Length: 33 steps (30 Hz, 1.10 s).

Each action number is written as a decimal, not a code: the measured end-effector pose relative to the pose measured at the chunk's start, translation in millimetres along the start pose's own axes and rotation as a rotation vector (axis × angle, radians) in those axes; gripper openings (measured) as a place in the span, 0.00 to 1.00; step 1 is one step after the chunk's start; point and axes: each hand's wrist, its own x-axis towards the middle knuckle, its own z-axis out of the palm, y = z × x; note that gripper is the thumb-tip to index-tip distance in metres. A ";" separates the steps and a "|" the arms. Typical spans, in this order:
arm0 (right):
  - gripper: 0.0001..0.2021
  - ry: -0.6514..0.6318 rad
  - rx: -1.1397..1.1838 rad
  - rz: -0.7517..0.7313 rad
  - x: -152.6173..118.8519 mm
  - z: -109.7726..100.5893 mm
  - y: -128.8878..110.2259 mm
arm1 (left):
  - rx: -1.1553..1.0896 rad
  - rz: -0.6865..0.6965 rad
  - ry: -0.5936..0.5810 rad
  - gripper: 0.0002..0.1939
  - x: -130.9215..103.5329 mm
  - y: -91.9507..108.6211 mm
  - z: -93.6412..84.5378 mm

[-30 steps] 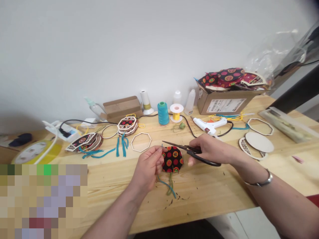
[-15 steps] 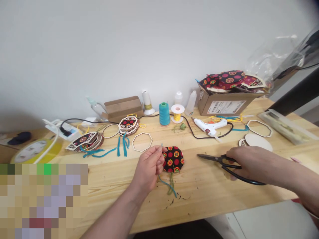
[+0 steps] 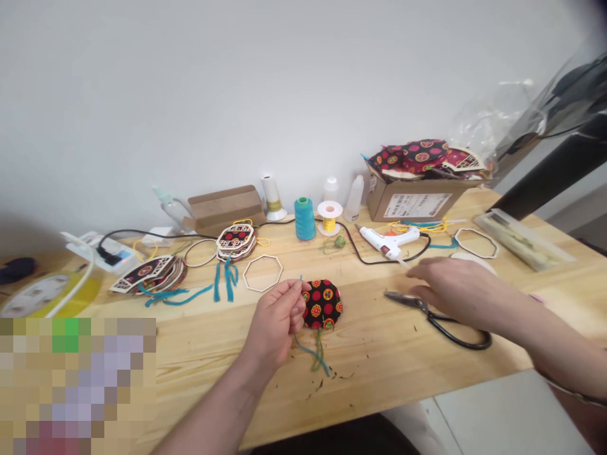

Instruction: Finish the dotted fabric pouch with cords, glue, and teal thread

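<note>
My left hand (image 3: 279, 313) is closed in a pinch on a teal cord (image 3: 313, 354); one short end pokes up above the fingertips and the tail hangs below. Against those fingers lies a black fabric piece (image 3: 325, 304) with red and orange flower dots, and green threads (image 3: 318, 347) trail from its lower edge. Over the table on the right, my right hand (image 3: 448, 287) has its fingers stretched out and holds nothing visible. Black-handled scissors (image 3: 458, 332) lie just below it, partly hidden by the hand. Its fingertips are near the tail end of a white glue gun (image 3: 389, 242).
At the back stand a teal thread cone (image 3: 305, 219), a yellow ribbon spool (image 3: 329, 218) and a cardboard box (image 3: 412, 199) of patterned pieces. Wooden octagon frames (image 3: 262, 273) and stacked ornaments (image 3: 236, 242) lie left; a clear plastic case (image 3: 521, 240) lies right. A black cable crosses behind.
My right hand has let go of the scissors, leaving them on the table, and has moved up and left toward the glue gun. My left hand keeps its pinch. The view has shifted slightly.
</note>
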 end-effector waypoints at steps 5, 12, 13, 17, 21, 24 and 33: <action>0.12 -0.001 0.028 -0.045 29.9 2.3 -35.8 | -0.006 0.003 0.004 0.12 -0.7 0.9 -1.3; 0.10 -0.090 -0.039 -0.068 37.9 5.8 -56.8 | -0.003 -0.005 0.006 0.13 -1.2 1.6 0.9; 0.10 -0.089 -0.010 -0.071 38.8 5.0 -56.6 | -0.003 -0.004 0.007 0.13 -1.5 1.7 1.0; 0.10 -0.097 0.458 -0.058 47.6 -5.0 -50.0 | 0.000 -0.003 0.007 0.14 -2.1 1.1 0.2; 0.11 -0.095 1.156 -0.145 58.0 -28.0 -43.9 | 0.003 -0.012 0.004 0.14 -1.7 -0.1 -1.2; 0.12 -0.046 1.487 -0.218 62.3 -47.1 -47.4 | -0.003 -0.011 0.010 0.14 -1.2 -0.6 -1.8; 0.10 -0.137 1.518 -0.328 71.0 -73.6 -76.5 | -0.047 0.062 0.034 0.14 0.2 -0.9 -0.8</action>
